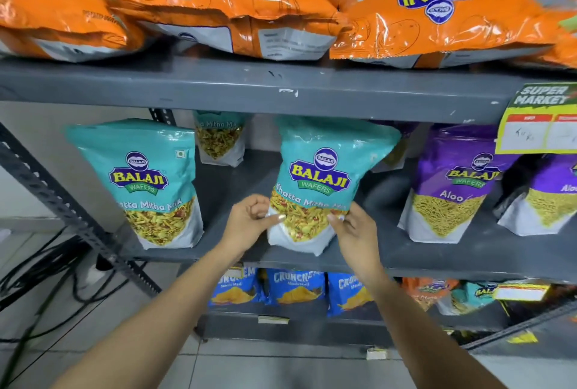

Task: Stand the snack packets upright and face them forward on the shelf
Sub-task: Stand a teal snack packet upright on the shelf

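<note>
A teal Khatta Mitha Mix packet [321, 176] stands upright, label forward, at the middle of the grey middle shelf [390, 260]. My left hand [249, 220] pinches its lower left edge and my right hand [352, 229] grips its lower right edge. Another teal packet [146, 182] stands upright to the left, facing forward. A third teal packet [218, 139] stands further back between them. Two purple Aloo packets [452, 189] [549, 198] stand upright on the right.
Large orange packets [249, 4] lie flat on the top shelf. Blue Crunchem packets [293, 288] stand on the shelf below. A yellow-green price tag [537, 120] hangs at the right of the shelf edge. Black cables [40, 273] lie on the floor at left beside the rack's diagonal brace.
</note>
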`<action>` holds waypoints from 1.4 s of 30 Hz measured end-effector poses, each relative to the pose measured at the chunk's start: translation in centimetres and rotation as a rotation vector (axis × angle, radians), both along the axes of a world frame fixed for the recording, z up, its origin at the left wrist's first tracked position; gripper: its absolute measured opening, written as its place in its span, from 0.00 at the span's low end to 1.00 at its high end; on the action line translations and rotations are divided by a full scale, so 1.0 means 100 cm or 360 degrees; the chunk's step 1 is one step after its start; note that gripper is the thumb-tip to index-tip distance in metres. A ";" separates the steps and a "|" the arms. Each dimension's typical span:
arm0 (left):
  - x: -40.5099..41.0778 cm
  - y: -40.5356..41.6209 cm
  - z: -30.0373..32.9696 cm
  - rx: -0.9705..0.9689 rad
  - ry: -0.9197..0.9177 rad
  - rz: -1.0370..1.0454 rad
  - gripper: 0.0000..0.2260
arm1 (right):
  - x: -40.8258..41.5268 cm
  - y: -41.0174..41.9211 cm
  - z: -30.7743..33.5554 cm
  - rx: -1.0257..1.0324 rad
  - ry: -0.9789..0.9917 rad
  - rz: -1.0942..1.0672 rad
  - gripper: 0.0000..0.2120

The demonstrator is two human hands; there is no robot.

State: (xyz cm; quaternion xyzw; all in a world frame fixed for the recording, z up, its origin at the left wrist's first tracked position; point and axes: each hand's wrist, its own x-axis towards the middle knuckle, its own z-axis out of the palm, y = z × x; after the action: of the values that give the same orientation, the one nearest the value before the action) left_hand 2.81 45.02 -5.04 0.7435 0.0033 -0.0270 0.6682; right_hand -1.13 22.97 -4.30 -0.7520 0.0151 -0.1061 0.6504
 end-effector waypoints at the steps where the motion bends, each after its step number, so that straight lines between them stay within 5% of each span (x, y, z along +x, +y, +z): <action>1: 0.009 -0.001 -0.002 0.0029 0.0018 -0.0034 0.12 | 0.009 -0.003 0.001 -0.0113 0.0016 0.0010 0.14; 4: 0.024 -0.004 0.004 0.0056 0.0106 -0.0103 0.15 | 0.026 -0.012 0.004 -0.0189 0.0113 0.0106 0.15; 7: 0.035 -0.011 0.040 -0.0174 -0.0012 -0.0052 0.21 | 0.045 -0.019 0.031 0.0142 0.0036 0.0063 0.18; 10: 0.051 -0.017 0.081 -0.0309 -0.0277 0.0107 0.14 | 0.071 -0.025 0.063 0.0451 -0.0065 -0.0094 0.09; 16: 0.053 -0.016 0.087 -0.0400 -0.0428 0.0257 0.06 | 0.076 -0.022 0.066 0.0473 -0.0141 -0.0110 0.05; 18: 0.047 -0.017 0.070 -0.0419 -0.0315 0.0240 0.11 | 0.069 -0.022 0.052 0.0400 -0.0094 -0.0012 0.11; 22: 0.035 -0.015 0.009 -0.0061 0.0090 -0.0138 0.37 | 0.053 -0.023 0.000 -0.0029 0.0403 0.0366 0.28; 25: 0.022 -0.022 -0.020 0.0118 0.0153 -0.0294 0.30 | 0.046 -0.019 -0.037 -0.0158 0.0588 0.0386 0.37; 31: 0.000 -0.006 -0.033 0.0189 0.0055 -0.0082 0.24 | 0.038 -0.003 -0.051 -0.0312 0.0568 0.0420 0.43; 39: -0.013 0.006 -0.031 0.0215 0.0082 -0.0086 0.26 | 0.030 0.005 -0.058 -0.0384 0.0545 0.0441 0.44; 42: -0.016 0.004 -0.030 0.0208 0.0072 -0.0063 0.37 | 0.028 0.004 -0.055 -0.0352 0.0538 0.0466 0.43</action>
State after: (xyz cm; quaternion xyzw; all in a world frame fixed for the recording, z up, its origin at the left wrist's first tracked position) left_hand 1.22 45.43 -8.02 0.7847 0.0055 -0.0568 0.6172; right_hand 1.69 23.35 -9.82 -0.8199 0.0028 0.1155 0.5608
